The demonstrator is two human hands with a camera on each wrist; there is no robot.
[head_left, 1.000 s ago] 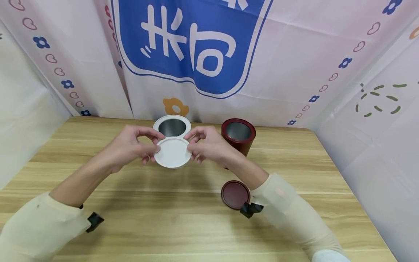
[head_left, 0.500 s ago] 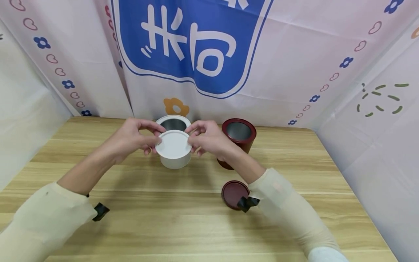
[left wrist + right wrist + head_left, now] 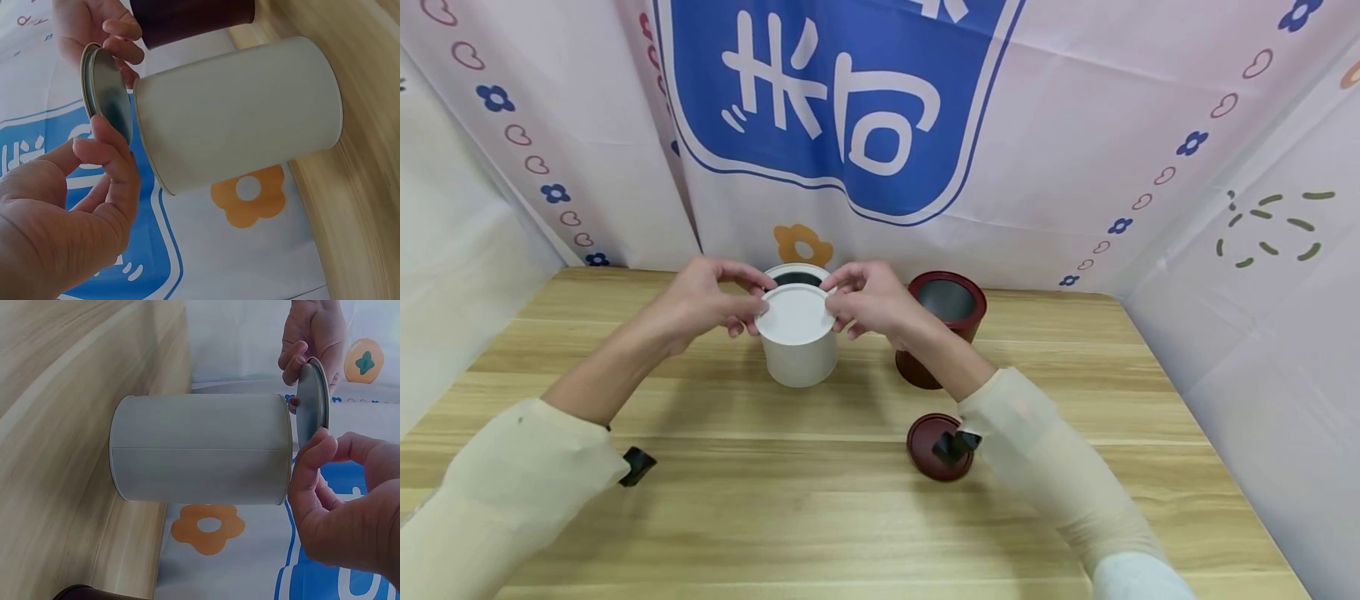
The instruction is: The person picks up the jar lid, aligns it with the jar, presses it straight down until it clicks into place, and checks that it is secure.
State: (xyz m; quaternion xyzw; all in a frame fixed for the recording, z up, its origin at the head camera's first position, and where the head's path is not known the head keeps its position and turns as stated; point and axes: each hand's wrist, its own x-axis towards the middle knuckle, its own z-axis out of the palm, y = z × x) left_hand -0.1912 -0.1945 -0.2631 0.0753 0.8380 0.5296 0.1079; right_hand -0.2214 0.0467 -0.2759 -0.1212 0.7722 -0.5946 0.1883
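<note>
A round white lid (image 3: 797, 315) is pinched at its left edge by my left hand (image 3: 711, 300) and at its right edge by my right hand (image 3: 872, 300). Below and behind it, a white can (image 3: 801, 362) stands upright on the table, its dark opening partly visible past the lid's far edge. Both wrist views show a small gap between the lid's metallic underside (image 3: 112, 87) and the can's rim (image 3: 287, 450). To the right stands an open dark red can (image 3: 947, 300), partly hidden by my right forearm.
A dark red lid (image 3: 928, 450) lies flat on the wooden table (image 3: 805, 517), partly covered by the right wrist camera (image 3: 957, 447). A white cloth backdrop (image 3: 1037, 167) with a blue print hangs directly behind the cans.
Both hands have carried the white lid up and away from me, over the white can's mouth. More of the can's front wall shows beneath it. The red can and red lid stay put.
</note>
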